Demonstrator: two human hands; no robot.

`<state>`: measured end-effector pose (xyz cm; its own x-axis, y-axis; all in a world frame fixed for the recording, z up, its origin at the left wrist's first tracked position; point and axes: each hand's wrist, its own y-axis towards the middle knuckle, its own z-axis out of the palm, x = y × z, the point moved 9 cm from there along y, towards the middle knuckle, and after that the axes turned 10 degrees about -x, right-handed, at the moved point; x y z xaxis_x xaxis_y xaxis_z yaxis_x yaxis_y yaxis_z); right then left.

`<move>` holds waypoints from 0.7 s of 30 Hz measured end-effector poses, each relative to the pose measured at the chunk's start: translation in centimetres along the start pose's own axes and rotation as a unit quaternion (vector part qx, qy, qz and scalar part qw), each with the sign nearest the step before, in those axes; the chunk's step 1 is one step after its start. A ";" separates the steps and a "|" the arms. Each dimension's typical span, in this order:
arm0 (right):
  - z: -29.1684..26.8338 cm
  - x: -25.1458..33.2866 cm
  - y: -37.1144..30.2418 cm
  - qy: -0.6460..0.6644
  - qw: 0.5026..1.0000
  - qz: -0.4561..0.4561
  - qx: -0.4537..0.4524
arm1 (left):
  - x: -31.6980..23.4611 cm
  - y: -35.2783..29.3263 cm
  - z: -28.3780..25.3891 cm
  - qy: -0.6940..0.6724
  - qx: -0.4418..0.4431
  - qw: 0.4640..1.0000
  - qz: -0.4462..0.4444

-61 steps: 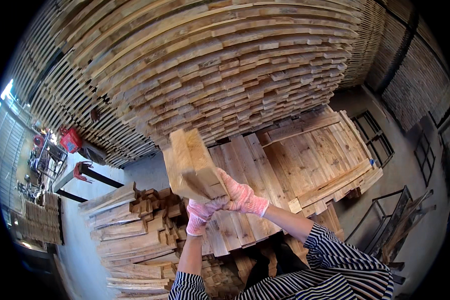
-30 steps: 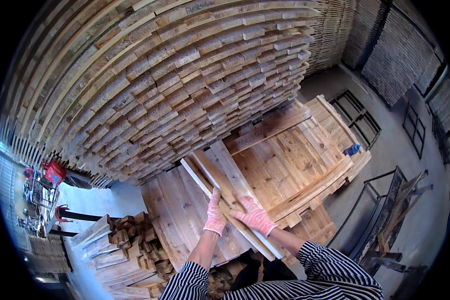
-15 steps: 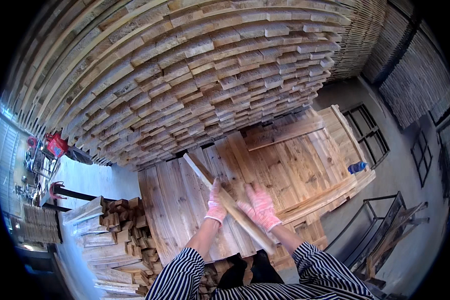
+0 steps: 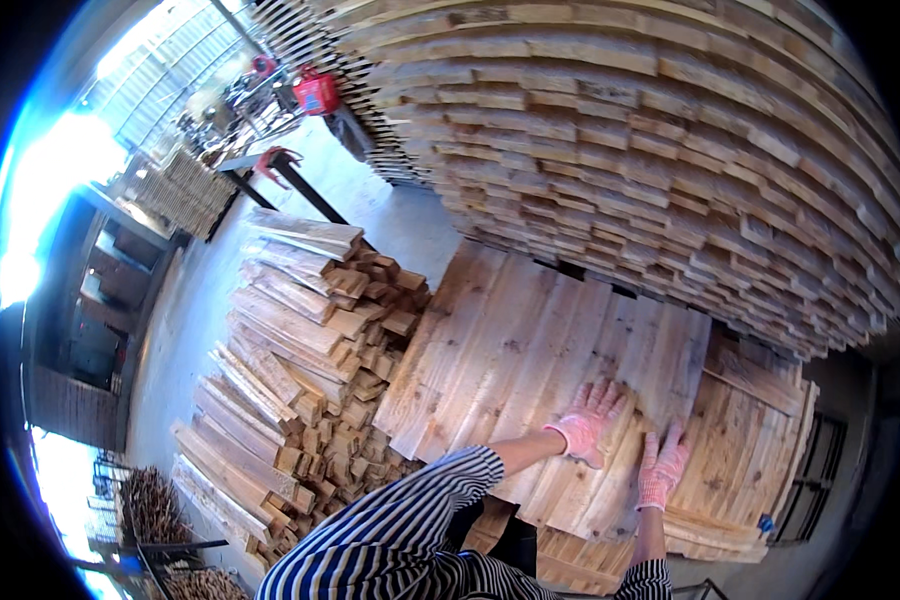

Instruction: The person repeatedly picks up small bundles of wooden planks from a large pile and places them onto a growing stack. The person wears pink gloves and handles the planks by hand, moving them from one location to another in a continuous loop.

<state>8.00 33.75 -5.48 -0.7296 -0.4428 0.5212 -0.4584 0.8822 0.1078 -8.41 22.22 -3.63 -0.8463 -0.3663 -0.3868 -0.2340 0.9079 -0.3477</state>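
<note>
Pale wooden planks [image 4: 515, 340] lie side by side in a row over the work surface. My left hand [image 4: 588, 422], in a pink knitted glove, rests on them with its fingers spread and holds nothing. To its right my right hand [image 4: 662, 466], gloved the same way, lies with fingers stretched out along the right edge of the row. No loose plank shows in either hand.
A tall stack of boards [image 4: 630, 140] rises behind the planks. Left of them a heap of cut boards [image 4: 300, 370] covers the floor. A board [image 4: 755, 380] lies at the far right on more planks, with a blue object [image 4: 766, 523] near the right edge. A red container [image 4: 316, 92] stands at the back left.
The view has swung left. The plank my left hand held tilted is no longer raised; both hands now lie on the row of planks, the left one opened out.
</note>
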 end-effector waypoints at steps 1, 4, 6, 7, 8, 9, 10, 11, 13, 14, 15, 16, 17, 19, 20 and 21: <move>-0.2 1.3 0.2 -0.038 0.999 0.005 -0.025 | 0.1 0.2 0.4 -0.003 -0.009 1.000 0.003; -0.3 8.5 0.9 -0.126 0.988 -0.050 -0.077 | 1.0 0.3 1.4 -0.018 -0.068 0.997 0.016; 1.8 14.7 1.2 -0.041 0.995 -0.075 -0.052 | 1.8 -0.7 1.1 -0.122 -0.113 0.981 0.097; 2.8 18.5 1.5 0.018 0.991 -0.121 -0.051 | 2.6 -1.5 0.4 -0.160 -0.137 0.967 0.140; 4.3 22.2 1.7 0.070 0.986 -0.150 -0.034 | 6.0 -3.2 -2.3 -0.367 -0.281 0.882 0.085; 5.6 25.8 1.8 0.121 0.976 -0.178 -0.016 | 10.1 -4.1 -3.4 -0.394 -0.341 0.853 -0.009; 7.1 29.1 2.0 0.139 0.970 -0.200 0.002 | 14.8 -6.1 -4.3 -0.417 -0.395 0.812 -0.101; 8.6 32.5 2.0 0.157 0.963 -0.219 0.020 | 19.5 -9.0 -5.2 -0.438 -0.438 0.760 -0.193; 11.3 39.4 2.0 0.184 0.946 -0.263 0.048 | 27.2 -17.8 -9.0 -0.379 -0.599 0.655 -0.262; 12.7 43.2 1.5 0.157 0.941 -0.296 0.051 | 30.2 -23.1 -11.6 -0.287 -0.690 0.603 -0.278; 14.2 47.0 0.9 0.163 0.929 -0.326 0.065 | 33.1 -27.5 -14.1 -0.175 -0.723 0.585 -0.322; 15.5 51.0 0.3 0.173 0.914 -0.360 0.068 | 36.9 -30.8 -15.5 -0.276 -0.773 0.499 -0.278; 17.6 54.6 -0.2 0.131 0.914 -0.373 0.087 | 40.0 -33.7 -17.4 -0.245 -0.782 0.485 -0.307; 20.3 62.4 -1.4 0.151 0.884 -0.435 0.081 | 46.3 -37.6 -19.1 -0.259 -0.748 0.433 -0.431; 21.8 66.0 -2.0 0.150 0.868 -0.466 0.082 | 49.1 -38.2 -19.8 -0.293 -0.721 0.432 -0.456; 23.1 69.3 -2.7 0.158 0.850 -0.497 0.080 | 51.7 -38.8 -20.0 -0.324 -0.680 0.428 -0.500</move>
<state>-53.05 -3.03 10.77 0.2192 -0.8685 0.4446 -0.8500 0.0537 0.5240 -52.67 -27.89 6.96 0.2087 -0.2902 -0.9339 -0.7588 -0.6505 0.0325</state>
